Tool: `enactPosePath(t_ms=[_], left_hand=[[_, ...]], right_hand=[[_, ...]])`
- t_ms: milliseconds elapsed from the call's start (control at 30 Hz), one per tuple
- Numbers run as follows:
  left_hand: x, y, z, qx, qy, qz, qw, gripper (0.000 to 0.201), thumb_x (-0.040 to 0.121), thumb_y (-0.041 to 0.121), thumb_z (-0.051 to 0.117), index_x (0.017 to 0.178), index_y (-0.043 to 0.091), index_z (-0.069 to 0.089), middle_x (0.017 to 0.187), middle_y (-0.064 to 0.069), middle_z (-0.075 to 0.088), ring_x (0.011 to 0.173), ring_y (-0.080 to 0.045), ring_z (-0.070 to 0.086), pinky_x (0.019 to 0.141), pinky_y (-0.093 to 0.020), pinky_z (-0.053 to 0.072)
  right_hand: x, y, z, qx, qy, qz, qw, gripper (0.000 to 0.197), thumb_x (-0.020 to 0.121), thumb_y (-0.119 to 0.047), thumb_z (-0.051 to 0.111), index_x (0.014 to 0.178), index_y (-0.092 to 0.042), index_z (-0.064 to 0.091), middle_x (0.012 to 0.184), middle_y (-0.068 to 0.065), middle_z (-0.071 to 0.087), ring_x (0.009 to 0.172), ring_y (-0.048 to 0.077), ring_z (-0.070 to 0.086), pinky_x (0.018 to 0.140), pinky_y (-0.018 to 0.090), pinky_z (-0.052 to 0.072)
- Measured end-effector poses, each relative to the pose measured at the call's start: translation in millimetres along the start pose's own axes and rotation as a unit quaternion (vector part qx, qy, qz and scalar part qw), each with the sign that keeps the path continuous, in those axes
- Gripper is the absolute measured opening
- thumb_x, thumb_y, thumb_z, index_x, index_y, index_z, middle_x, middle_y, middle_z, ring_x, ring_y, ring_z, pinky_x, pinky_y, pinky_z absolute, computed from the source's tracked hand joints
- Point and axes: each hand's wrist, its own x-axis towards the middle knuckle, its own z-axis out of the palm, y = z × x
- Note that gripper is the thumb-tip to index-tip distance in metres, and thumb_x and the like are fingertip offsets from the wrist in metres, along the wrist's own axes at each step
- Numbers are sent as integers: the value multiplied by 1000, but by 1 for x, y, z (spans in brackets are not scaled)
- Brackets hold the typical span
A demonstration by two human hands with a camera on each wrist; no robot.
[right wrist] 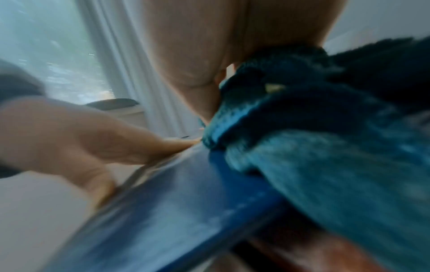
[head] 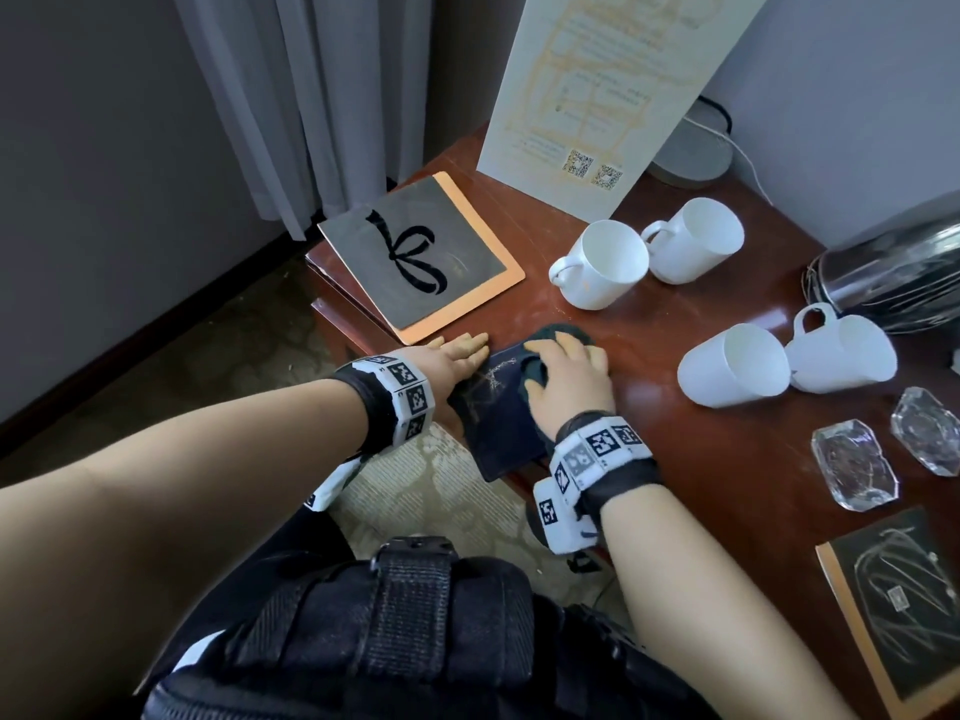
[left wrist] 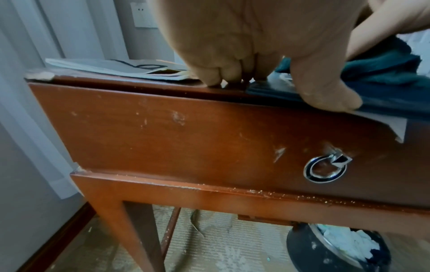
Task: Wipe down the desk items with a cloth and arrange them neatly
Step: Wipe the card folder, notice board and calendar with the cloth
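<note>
Dark booklet (head: 498,423) at the surface (head: 675,439) front edge, overhanging; left hand (head: 447,358) flat, fingers straight, steadying its left side; right hand (head: 566,387) gripping teal cloth (head: 540,366) against its cover.

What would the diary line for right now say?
step: wiping dark booklet | right hand: grips teal cloth on booklet | left hand: flat, steadying booklet's edge | four mugs: on their sides, untouched
</note>
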Motion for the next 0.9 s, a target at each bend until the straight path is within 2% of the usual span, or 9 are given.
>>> enactPosePath(t_ms=[133,200,267,367,433,533,633,767,900], left_hand=[[2,-3,2,-5,20,6,1000,98,85,40,63,149,14,-6,156,2,-15,144,-12,-8,117,-27,2],[3,-4,3,-25,31,12,999,99,82,40,66,149,15,-4,157,2,-12,144,-11,-7,116,-26,1],[4,-7,5,-48,41,18,998,104,77,43,71,149,17,2,157,3,-8,144,-12,-5,115,-26,1],[5,-9,3,-68,43,28,996,103,75,40,73,149,16,6,157,2,-5,144,-12,-3,114,-25,0],[4,-8,3,-70,44,31,996,101,77,37,73,149,15,6,157,2,-5,144,-13,-4,113,-24,0],[5,-9,7,-66,58,25,996,101,77,40,72,149,17,6,157,4,-5,144,-12,-2,109,-20,-2],[6,-8,8,-62,54,22,996,101,77,40,72,149,16,5,157,4,-6,144,-12,-3,110,-21,-3],[8,-7,4,-48,20,12,999,100,80,39,69,149,14,1,157,2,-11,144,-13,-8,117,-29,0],[7,-5,4,-55,15,12,998,100,81,39,68,149,16,-1,157,3,-11,144,-13,-9,117,-30,-1]], right_hand=[[-25,-19,6,-15,-118,-199,973,41,88,-15,49,128,-26,51,140,-5,41,124,25,30,104,35,31],[-28,-10,-3,-2,-194,-232,953,40,86,-15,50,122,-29,57,134,-9,49,121,21,34,102,31,32],[-20,7,-15,26,-220,-209,952,39,82,-15,53,115,-34,62,126,-9,56,119,19,42,102,31,35],[-3,22,-24,83,-63,-53,993,38,85,-13,53,118,-30,58,126,-6,56,120,23,42,101,32,35],[2,10,-18,70,-14,7,997,37,89,-12,48,123,-27,54,129,-6,53,121,26,37,100,33,34],[-5,-12,-4,40,-41,-81,995,37,87,-9,47,118,-26,55,129,-7,51,121,25,34,101,35,36],[-24,-11,0,48,-139,-184,972,42,82,-5,49,113,-30,60,133,-11,48,126,18,29,105,33,33],[-30,19,-16,16,-258,-181,949,44,81,-7,51,111,-37,64,135,-10,49,128,12,33,107,29,31],[-12,39,-16,77,-42,-5,996,38,89,-12,50,123,-29,56,137,-3,46,124,24,36,105,32,32]])
